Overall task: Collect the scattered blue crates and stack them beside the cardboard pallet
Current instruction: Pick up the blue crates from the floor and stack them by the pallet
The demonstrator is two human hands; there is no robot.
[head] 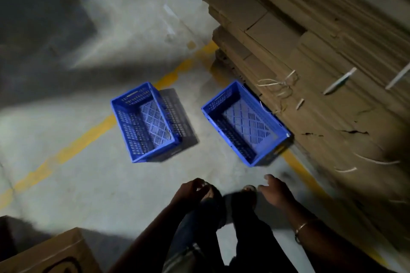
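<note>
Concrete floor bears two empty, slotted blue crates, apart.

Two crates set apart on the floor, left crate placed across a painted line, right crate set against the cardboard pallet, both hands held nearer, a box at lower left.
</note>
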